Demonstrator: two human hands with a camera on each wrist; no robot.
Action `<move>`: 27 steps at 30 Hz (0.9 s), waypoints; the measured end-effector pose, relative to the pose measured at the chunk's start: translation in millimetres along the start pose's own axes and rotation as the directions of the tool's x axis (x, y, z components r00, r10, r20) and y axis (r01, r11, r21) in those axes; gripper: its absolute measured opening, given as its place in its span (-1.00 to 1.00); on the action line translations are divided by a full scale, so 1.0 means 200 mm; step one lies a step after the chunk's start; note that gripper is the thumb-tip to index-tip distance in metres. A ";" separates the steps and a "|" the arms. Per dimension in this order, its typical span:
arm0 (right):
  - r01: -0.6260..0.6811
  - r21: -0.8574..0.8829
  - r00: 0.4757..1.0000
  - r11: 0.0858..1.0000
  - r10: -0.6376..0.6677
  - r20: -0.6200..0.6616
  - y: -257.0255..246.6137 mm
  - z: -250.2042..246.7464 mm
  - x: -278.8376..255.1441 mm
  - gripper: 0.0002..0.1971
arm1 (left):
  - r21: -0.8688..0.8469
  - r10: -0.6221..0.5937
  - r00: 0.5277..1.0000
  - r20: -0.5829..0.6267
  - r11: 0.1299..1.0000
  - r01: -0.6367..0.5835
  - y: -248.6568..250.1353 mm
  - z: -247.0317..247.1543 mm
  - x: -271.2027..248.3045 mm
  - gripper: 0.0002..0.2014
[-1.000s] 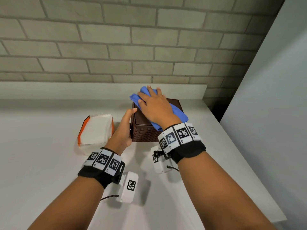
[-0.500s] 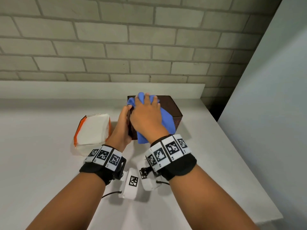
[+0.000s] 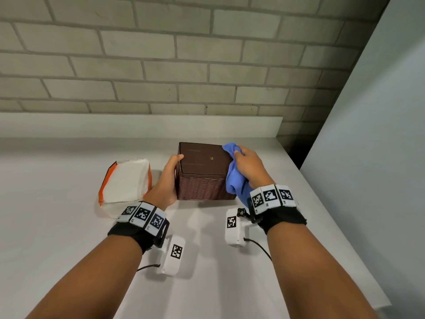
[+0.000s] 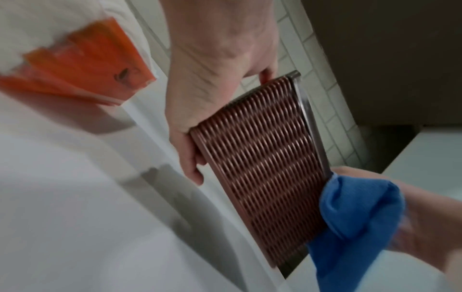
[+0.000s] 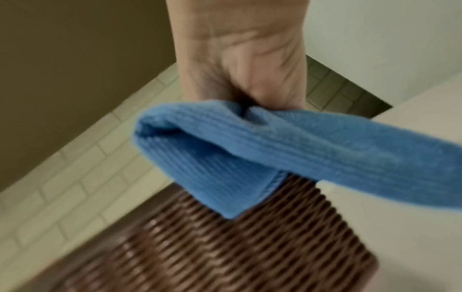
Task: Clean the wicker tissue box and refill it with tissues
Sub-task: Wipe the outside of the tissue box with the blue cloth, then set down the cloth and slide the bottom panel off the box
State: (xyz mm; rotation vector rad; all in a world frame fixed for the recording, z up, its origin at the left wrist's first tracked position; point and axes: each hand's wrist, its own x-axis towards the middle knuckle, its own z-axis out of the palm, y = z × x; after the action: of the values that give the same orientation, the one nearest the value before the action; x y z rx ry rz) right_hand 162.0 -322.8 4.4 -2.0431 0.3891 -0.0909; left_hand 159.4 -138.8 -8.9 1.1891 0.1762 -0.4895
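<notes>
The brown wicker tissue box (image 3: 202, 173) (image 4: 265, 158) (image 5: 225, 247) stands on the white counter (image 3: 69, 249) with a flat solid face up. My left hand (image 3: 169, 178) (image 4: 215, 79) grips its left side, thumb on the top edge. My right hand (image 3: 249, 168) (image 5: 240, 59) holds a bunched blue cloth (image 3: 234, 176) (image 4: 357, 217) (image 5: 250, 148) against the box's right side. A pack of white tissues in orange-edged wrapping (image 3: 125, 183) (image 4: 75, 55) lies just left of the box.
A brick wall (image 3: 184, 54) rises behind a raised white ledge (image 3: 138, 125). A pale wall panel (image 3: 368, 157) closes off the right side, with a dark gap (image 3: 294, 153) at the counter's far right corner. The counter edge runs down the right.
My right hand has carried the blue cloth off the box's top and left edge over to its right side. The box's top face is now uncovered. My left hand stays on the left side.
</notes>
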 end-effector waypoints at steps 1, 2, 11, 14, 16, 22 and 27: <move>0.005 0.011 1.000 1.000 -0.005 -0.007 0.02 0.00 0.00 -0.63 | 0.022 -0.029 1.000 0.013 0.999 0.029 0.00 0.00 0.02 -0.67; 0.010 0.017 1.000 1.000 -0.009 -0.004 0.03 0.00 -0.01 -0.64 | 0.047 -0.049 0.999 0.022 0.998 0.048 0.00 0.00 0.03 -0.69; -0.093 -0.324 0.996 0.941 0.086 -0.036 0.25 -0.11 -0.02 -0.64 | 0.035 -0.114 0.991 -0.065 0.993 0.116 -0.04 -0.06 0.12 -0.85; -0.170 -0.385 0.985 0.907 0.154 -0.072 0.36 -0.14 -0.02 -0.67 | 0.020 -0.124 0.989 -0.087 0.992 0.126 -0.06 -0.07 0.15 -0.84; -0.180 -0.458 0.984 0.870 0.154 -0.095 0.43 -0.14 0.00 -0.64 | 0.006 -0.132 0.987 -0.093 0.991 0.133 -0.08 -0.08 0.17 -0.85; -0.197 -0.718 0.973 0.668 0.226 -0.056 0.45 -0.14 0.01 -0.48 | -0.010 -0.122 0.988 -0.097 0.993 0.122 -0.09 -0.08 0.19 -0.78; -0.174 -0.754 0.977 0.633 0.208 -0.051 0.27 -0.13 0.03 -0.49 | 0.008 -0.087 0.990 -0.112 0.996 0.088 -0.08 -0.09 0.21 -0.77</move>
State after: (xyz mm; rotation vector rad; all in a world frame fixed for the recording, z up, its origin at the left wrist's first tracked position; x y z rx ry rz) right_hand 148.2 -370.4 -30.7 -2.8134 0.7063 0.3045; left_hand 192.2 -138.8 -45.3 1.2261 0.3224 -0.5018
